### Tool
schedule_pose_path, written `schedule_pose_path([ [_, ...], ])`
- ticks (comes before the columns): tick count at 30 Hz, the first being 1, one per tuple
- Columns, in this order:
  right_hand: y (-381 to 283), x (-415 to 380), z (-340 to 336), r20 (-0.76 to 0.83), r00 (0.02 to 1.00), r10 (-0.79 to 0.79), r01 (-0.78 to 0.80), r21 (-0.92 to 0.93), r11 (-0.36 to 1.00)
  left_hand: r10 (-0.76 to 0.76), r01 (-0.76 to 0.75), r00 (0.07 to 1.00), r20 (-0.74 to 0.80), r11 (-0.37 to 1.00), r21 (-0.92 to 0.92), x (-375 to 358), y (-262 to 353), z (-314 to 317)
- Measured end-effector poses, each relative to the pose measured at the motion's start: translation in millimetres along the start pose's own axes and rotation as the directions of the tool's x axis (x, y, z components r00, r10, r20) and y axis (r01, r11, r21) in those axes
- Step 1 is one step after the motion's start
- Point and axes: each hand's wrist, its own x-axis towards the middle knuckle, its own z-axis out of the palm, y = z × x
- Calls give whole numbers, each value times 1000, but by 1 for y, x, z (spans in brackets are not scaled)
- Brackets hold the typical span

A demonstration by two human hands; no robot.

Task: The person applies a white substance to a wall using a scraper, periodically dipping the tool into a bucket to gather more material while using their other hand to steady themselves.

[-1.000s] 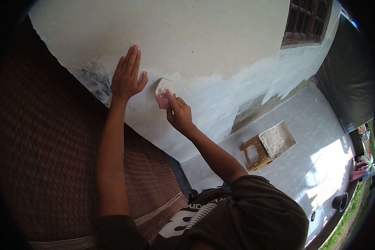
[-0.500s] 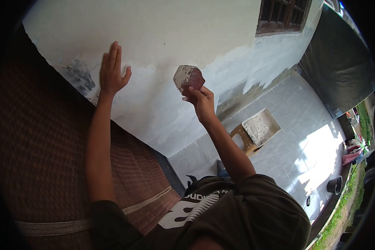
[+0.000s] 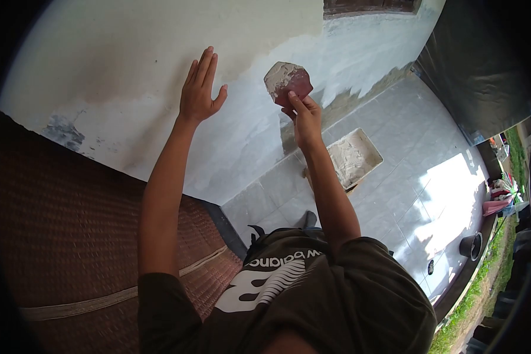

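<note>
My left hand [image 3: 200, 94] is held up against the white wall [image 3: 242, 35] with its fingers stretched out and thumb apart, and nothing is in it. Between the thumb and fingers of my right hand [image 3: 305, 118] is a flat, dark red putty scraper [image 3: 296, 85]. Wet, greyish putty coats the scraper's upper left part. It is raised in front of the wall, to the right of my left hand. Below my right forearm stands a shallow rectangular tray [image 3: 369, 141] with whitish putty [image 3: 351, 158] spread inside, partly hidden by the arm.
A grey peeling patch [image 3: 64, 131] marks the wall's lower left. Brown woven matting [image 3: 71, 236] fills the lower left. Grey floor tiles [image 3: 407, 153] stretch right, with a black bucket [image 3: 471, 246] near the edge. A dark sheet [image 3: 478, 76] hangs at upper right.
My left hand has moved right along the wall, away from the grey patch. My right hand, still holding the scraper, has risen and shifted right in view. The camera view has turned somewhat.
</note>
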Motion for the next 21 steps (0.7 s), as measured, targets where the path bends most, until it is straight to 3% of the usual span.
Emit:
schedule_pose_path([
  [7, -23, 27, -102, -119, 992, -43, 50, 56, 997, 62, -46, 994, 95, 986, -159, 52, 72, 101],
  [12, -35, 32, -187, -209, 976, -62, 57, -28, 998, 116, -65, 980, 162, 953, -294, 71, 126, 169],
  [18, -27, 12, -277, -389, 920, -54, 18, -95, 995, 115, 30, 962, 246, 854, -520, 58, 190, 237],
  [21, -9, -4, -307, -490, 871, -10, -94, -187, 978, 107, 115, 940, 323, 794, -597, 33, 212, 264],
])
